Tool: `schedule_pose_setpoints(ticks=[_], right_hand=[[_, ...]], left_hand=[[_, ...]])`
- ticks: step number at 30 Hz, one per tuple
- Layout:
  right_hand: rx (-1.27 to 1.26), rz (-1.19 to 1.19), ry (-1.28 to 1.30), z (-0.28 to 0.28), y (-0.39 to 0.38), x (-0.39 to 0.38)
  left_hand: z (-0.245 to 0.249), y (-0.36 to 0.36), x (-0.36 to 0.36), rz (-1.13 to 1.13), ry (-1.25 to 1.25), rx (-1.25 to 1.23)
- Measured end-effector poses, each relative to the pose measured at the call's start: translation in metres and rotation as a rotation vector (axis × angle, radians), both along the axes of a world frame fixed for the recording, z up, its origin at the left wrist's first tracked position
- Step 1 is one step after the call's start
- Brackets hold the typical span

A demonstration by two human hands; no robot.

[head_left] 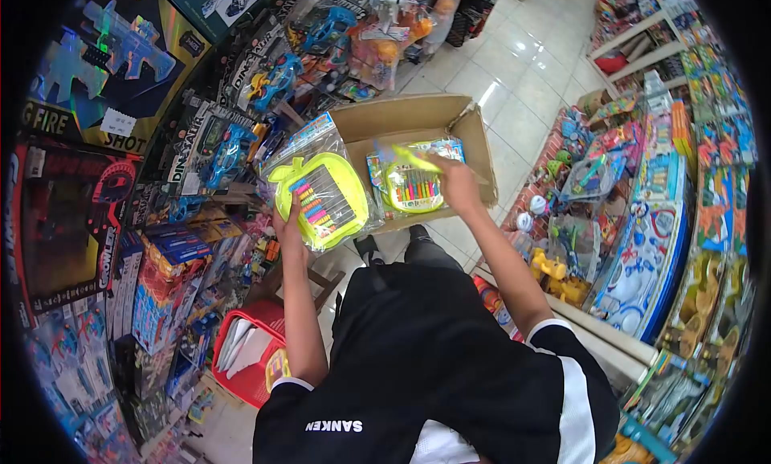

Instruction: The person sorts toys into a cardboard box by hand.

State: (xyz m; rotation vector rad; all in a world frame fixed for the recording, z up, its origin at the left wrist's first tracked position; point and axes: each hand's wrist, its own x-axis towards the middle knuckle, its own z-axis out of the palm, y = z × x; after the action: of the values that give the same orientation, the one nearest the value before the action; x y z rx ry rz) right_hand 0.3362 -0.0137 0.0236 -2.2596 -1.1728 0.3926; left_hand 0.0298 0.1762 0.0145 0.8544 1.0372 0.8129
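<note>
My left hand (291, 227) is closed on the lower left edge of a yellow-green apple-shaped abacus (328, 227) with coloured beads, packed in a clear bag with a printed header. An open cardboard box (385, 113) stands in front of me, and the bagged abacus overlaps its left side. Inside the box lies a second bagged abacus (418, 192). Over it, my right hand (459, 189) is closed on a slim yellow-green thing (416, 158), whose far end is blurred; its kind cannot be made out.
Shelves of boxed toys (169, 287) crowd the left side. A red basket (255, 313) with papers stands at lower left. Toy racks (634, 223) run along the right. Tiled floor (514, 62) shows beyond the box, with bagged toys (381, 50) at its far left.
</note>
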Motion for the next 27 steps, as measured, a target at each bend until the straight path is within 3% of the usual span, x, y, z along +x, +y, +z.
schedule_pose_setpoints(ticks=[2,3,6,11,13,18,20,21,23,24,25,26,27], right_hand=[[-0.090,0.293,-0.370,-0.036,0.008,0.007],[-0.083,0.303,-0.361,-0.042,0.010,0.007],[-0.400,0.505,-0.159,-0.060,0.009,0.009],[-0.502,0.647,-0.184,-0.081,0.012,0.015],[-0.665,0.739,-0.084,-0.111,0.009,0.019],[-0.731,0.741,0.011,-0.112,0.019,0.038],[-0.490,0.756,0.128,-0.113,0.018,0.052],[-0.492,0.755,0.129,-0.115,0.023,0.063],[-0.570,0.704,0.493,-0.121,0.037,0.086],[-0.470,0.604,0.738,-0.133,0.039,0.096],[-0.458,0.265,0.953,-0.081,0.050,0.098],[-0.335,0.163,1.183,-0.083,0.052,0.110],[-0.277,0.077,1.271,-0.052,0.061,0.119]], left_hand=[[-0.004,-0.001,0.001,0.073,0.009,-0.031],[0.000,-0.003,0.003,0.083,0.019,-0.026],[0.008,-0.008,0.013,0.196,0.054,-0.045],[0.029,-0.016,0.041,0.260,0.090,-0.020],[0.029,-0.019,0.049,0.284,0.091,-0.006],[0.021,-0.022,0.076,0.287,0.239,0.143],[0.029,-0.024,0.091,0.209,0.326,0.214],[0.031,-0.022,0.100,0.127,0.406,0.292],[0.023,-0.018,0.113,0.065,0.444,0.351],[0.023,-0.017,0.122,0.001,0.507,0.411],[0.025,-0.017,0.131,-0.065,0.569,0.470],[0.035,-0.016,0.144,-0.145,0.550,0.379],[0.029,-0.015,0.152,-0.149,0.546,0.380]])
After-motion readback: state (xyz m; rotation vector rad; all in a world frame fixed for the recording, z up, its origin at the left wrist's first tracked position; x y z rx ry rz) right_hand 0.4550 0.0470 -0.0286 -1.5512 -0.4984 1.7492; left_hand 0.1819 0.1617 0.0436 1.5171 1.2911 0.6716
